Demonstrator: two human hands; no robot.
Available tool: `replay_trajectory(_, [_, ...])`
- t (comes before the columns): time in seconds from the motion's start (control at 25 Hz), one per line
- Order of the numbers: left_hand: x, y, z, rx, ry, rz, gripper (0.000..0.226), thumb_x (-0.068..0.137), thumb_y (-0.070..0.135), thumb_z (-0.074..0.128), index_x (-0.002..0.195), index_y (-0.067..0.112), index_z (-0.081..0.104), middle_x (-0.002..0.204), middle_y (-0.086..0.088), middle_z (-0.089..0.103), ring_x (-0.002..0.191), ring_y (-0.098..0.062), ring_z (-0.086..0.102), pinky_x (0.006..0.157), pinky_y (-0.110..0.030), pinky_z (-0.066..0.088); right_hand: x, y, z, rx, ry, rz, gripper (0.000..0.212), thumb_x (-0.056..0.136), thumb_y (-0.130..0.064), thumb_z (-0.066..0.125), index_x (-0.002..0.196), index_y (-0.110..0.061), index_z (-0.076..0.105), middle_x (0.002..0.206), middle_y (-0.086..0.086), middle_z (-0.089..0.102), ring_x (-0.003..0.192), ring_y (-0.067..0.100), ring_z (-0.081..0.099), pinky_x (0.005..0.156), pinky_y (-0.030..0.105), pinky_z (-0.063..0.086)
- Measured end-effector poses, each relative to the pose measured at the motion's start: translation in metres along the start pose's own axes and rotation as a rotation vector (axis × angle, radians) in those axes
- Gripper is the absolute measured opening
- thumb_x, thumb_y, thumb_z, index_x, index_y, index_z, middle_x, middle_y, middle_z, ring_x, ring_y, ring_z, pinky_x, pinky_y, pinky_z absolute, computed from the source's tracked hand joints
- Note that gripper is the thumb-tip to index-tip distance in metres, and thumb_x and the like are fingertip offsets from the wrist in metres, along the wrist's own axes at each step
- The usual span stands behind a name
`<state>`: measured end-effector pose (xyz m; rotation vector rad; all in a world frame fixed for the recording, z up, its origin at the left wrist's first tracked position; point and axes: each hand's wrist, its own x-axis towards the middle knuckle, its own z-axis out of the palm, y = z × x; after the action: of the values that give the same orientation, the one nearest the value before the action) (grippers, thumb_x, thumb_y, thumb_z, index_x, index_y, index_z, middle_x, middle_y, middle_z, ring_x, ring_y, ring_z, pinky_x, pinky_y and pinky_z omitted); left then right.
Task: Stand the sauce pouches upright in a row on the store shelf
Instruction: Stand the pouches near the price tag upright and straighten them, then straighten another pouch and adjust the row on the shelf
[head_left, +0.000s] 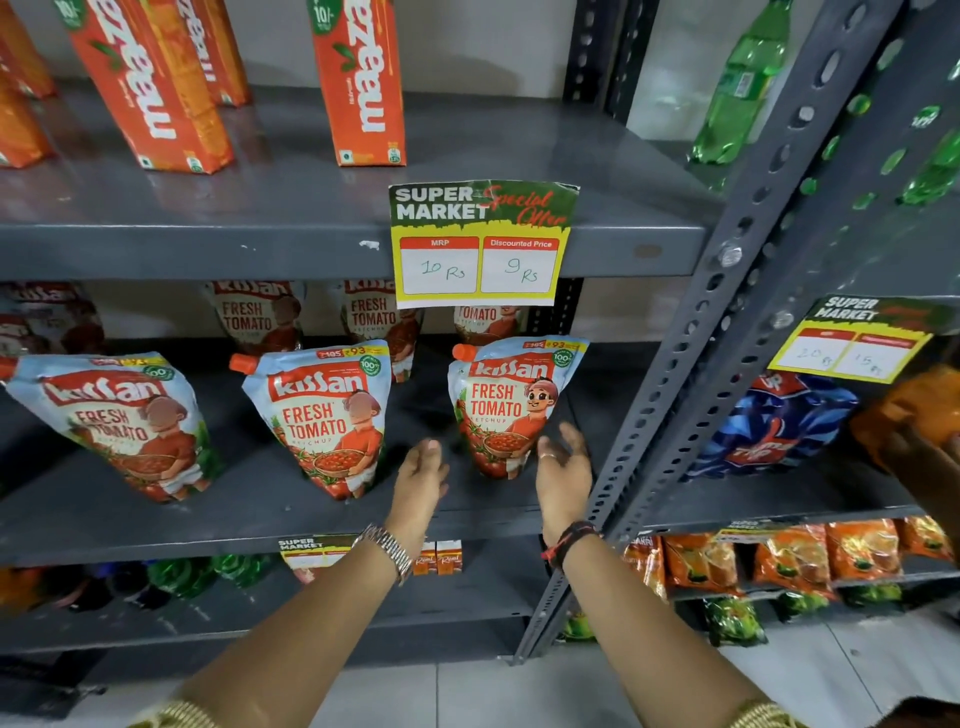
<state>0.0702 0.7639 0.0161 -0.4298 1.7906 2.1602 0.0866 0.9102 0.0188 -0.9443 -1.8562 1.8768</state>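
Three ketchup pouches stand upright in a front row on the grey middle shelf (260, 512): a left pouch (119, 421), a middle pouch (324, 415) and a right pouch (506, 402). Each is pale blue and red with an orange spout cap. More pouches (257, 314) stand behind them at the back. My left hand (418, 480) hovers open just left of the right pouch's base. My right hand (561, 467) is open on that pouch's right side, fingers close to it, apparently not gripping.
Orange juice cartons (361, 78) stand on the shelf above, with a price tag (480, 244) hanging over the edge. A slotted metal upright (691, 358) runs right of my right hand. Green bottles (737, 88), blue packs (769, 421) and snack bags (789, 561) fill the neighbouring rack.
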Motion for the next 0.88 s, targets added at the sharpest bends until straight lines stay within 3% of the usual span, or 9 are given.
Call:
replay_trajectory(0.16, [-0.018, -0.019, -0.068, -0.051, 0.253, 0.101, 0.047, 0.095, 0.03, 0.038, 0.136, 0.007, 0.036, 0.14, -0.013, 0.046, 0.123, -0.03, 0.051, 0.1, -0.033, 0.039, -0.036, 0.008, 0.004, 0.076, 0.004, -0.123, 0.024, 0.088, 0.002, 0.05, 0.103, -0.015, 0.056, 0.096, -0.005, 0.061, 0.099, 0.021, 0.06, 0.087, 0.029, 0.052])
replay_trajectory(0.32, [-0.012, 0.001, -0.128, -0.055, 0.45, 0.051, 0.056, 0.094, 0.041, 0.037, 0.138, 0.008, 0.032, 0.121, -0.008, 0.053, 0.116, -0.026, 0.052, 0.099, -0.035, 0.041, -0.063, 0.005, 0.043, 0.086, -0.204, -0.15, 0.026, 0.088, 0.006, 0.045, 0.1, -0.012, 0.059, 0.096, 0.0, 0.063, 0.095, 0.02, 0.06, 0.086, 0.037, 0.052])
replay_trajectory(0.44, [0.001, 0.035, -0.156, -0.149, 0.264, -0.03, 0.072, 0.089, 0.059, 0.026, 0.146, 0.016, 0.02, 0.151, -0.008, 0.031, 0.137, -0.031, 0.031, 0.114, -0.042, 0.028, -0.08, -0.004, 0.086, -0.013, -0.423, -0.068, 0.03, 0.094, -0.008, 0.045, 0.121, -0.01, 0.057, 0.123, 0.005, 0.061, 0.115, 0.02, 0.056, 0.103, 0.042, 0.046])
replay_trajectory(0.52, [0.004, 0.052, -0.161, -0.125, 0.099, -0.055, 0.079, 0.084, 0.068, 0.018, 0.147, 0.021, 0.017, 0.157, -0.007, 0.018, 0.142, -0.034, 0.02, 0.117, -0.046, 0.018, -0.087, -0.01, 0.109, -0.053, -0.536, 0.047, 0.04, 0.097, -0.024, 0.042, 0.135, -0.016, 0.046, 0.14, 0.002, 0.05, 0.129, 0.02, 0.047, 0.11, 0.043, 0.039])
replay_trajectory(0.6, [0.002, 0.06, -0.154, -0.085, -0.017, -0.038, 0.082, 0.081, 0.072, 0.015, 0.146, 0.023, 0.021, 0.156, -0.007, 0.023, 0.141, -0.033, 0.024, 0.113, -0.044, 0.022, -0.088, -0.013, 0.123, -0.022, -0.591, 0.117, 0.042, 0.098, -0.029, 0.038, 0.138, -0.018, 0.044, 0.141, 0.003, 0.049, 0.13, 0.023, 0.047, 0.11, 0.044, 0.039])
replay_trajectory(0.72, [-0.001, 0.062, -0.144, -0.082, -0.074, 0.003, 0.077, 0.082, 0.071, 0.015, 0.143, 0.026, 0.028, 0.152, -0.007, 0.032, 0.138, -0.03, 0.031, 0.104, -0.037, 0.03, -0.087, -0.013, 0.129, 0.027, -0.559, 0.11, 0.037, 0.098, -0.029, 0.037, 0.126, -0.013, 0.055, 0.131, 0.01, 0.059, 0.121, 0.024, 0.055, 0.106, 0.044, 0.044])
replay_trajectory(0.88, [-0.002, 0.066, -0.132, -0.097, -0.125, 0.001, 0.077, 0.084, 0.069, 0.013, 0.144, 0.023, 0.027, 0.152, -0.007, 0.032, 0.139, -0.029, 0.03, 0.112, -0.041, 0.024, -0.08, -0.012, 0.123, 0.084, -0.505, 0.111, 0.037, 0.099, -0.028, 0.037, 0.128, -0.013, 0.055, 0.132, 0.009, 0.059, 0.122, 0.023, 0.054, 0.108, 0.042, 0.042])
